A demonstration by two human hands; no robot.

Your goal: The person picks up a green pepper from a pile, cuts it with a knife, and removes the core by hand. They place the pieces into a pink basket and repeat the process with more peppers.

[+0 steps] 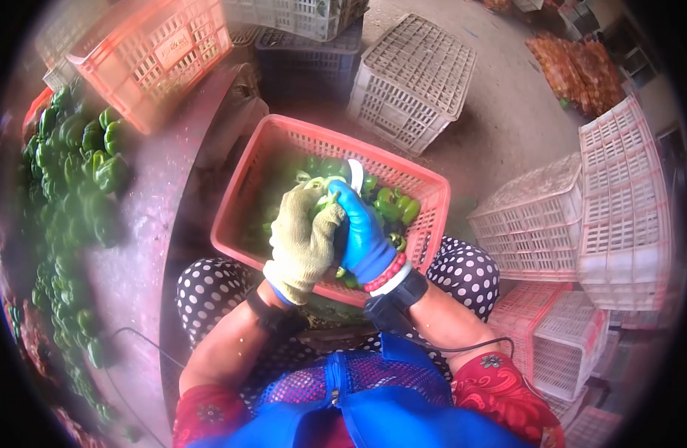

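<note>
My left hand (302, 235), in a pale yellow knit glove, is closed round a green pepper (325, 185), of which only the pale green top shows. Pressed against it is my right hand (360, 235), in a blue glove, its thumb on the same pepper. A white curved piece (355, 175) sticks up beside the blue thumb; whether it is a blade is unclear. Both hands are above a red plastic crate (414, 175) on my lap, which holds several green peppers (395, 205). My fingers hide most of what is between them.
On the left, a long pile of green peppers (70, 201) lies on a pinkish table (153, 187), with an orange crate (160, 60) at its far end. A grey crate (414, 78) stands ahead. More crates (623, 209) are stacked at right, and filled orange net sacks (575, 71) lie beyond.
</note>
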